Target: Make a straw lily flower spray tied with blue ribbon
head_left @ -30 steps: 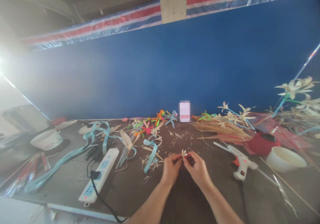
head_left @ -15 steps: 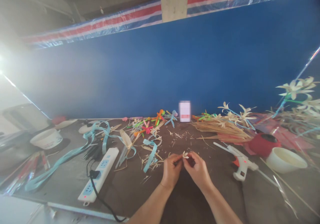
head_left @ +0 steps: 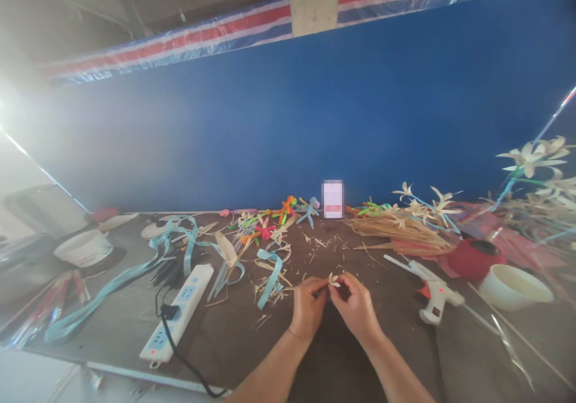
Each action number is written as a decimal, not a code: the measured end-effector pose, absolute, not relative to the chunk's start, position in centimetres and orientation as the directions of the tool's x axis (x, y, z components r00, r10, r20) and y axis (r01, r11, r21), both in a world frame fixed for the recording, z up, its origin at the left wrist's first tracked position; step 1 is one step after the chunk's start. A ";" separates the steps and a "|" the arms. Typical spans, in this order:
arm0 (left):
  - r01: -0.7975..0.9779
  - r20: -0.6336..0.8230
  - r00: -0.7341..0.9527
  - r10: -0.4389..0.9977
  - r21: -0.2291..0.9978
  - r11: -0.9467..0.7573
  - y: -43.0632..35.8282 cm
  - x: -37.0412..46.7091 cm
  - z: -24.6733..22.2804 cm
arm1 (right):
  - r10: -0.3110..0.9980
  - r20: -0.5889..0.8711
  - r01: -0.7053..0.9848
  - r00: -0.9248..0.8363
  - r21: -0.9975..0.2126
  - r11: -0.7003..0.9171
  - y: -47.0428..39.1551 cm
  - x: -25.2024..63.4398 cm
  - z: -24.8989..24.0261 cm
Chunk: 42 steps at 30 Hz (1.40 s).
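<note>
A small cream-white flower point(head_left: 333, 280), seemingly made of dried husk, is pinched between both hands above the dark table point(head_left: 342, 355). My left hand point(head_left: 309, 307) closes its thumb and fingertips at the flower's left side. From the right, my right hand point(head_left: 357, 306) grips it with thumb and forefinger. Its stem or base is hidden by the fingers. To the right of my hands lies a white glue gun point(head_left: 437, 295) with an orange trigger and a glue stick in its back. Light blue ribbon point(head_left: 270, 278) and husk scraps lie left of my hands.
A power strip point(head_left: 177, 316) with a black plug and cord lies at left. Beyond it stands a white bowl point(head_left: 83, 249). At right are a cream bowl point(head_left: 515, 287), dried husks point(head_left: 400, 235) and finished white flowers point(head_left: 533, 158). A blue panel point(head_left: 270, 121) closes off the back.
Hardly anything differs. Both hands keep their pinch on the small flower in the same place, and the view has shifted very slightly.
</note>
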<state>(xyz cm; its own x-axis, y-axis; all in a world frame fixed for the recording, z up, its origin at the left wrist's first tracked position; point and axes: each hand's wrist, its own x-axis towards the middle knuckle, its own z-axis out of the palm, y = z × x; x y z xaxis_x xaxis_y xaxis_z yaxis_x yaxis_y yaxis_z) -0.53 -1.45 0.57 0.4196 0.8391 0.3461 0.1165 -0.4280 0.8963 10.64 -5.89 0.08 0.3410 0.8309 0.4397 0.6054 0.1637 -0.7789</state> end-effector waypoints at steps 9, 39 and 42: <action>0.122 0.353 0.427 0.832 0.890 -0.440 -1.5 -0.4 0.5 | 0.826 0.419 0.580 0.377 -0.802 0.142 -5.9 10.5 -0.1; -0.271 -0.205 0.509 0.836 0.883 0.382 -0.8 -0.4 0.3 | 0.934 0.158 0.091 0.321 -0.987 0.136 -5.5 10.5 -0.7; -0.252 -0.137 0.506 0.852 0.921 0.297 -0.9 -0.4 0.5 | 0.924 0.140 0.104 0.357 -0.989 0.109 -5.4 10.6 -1.0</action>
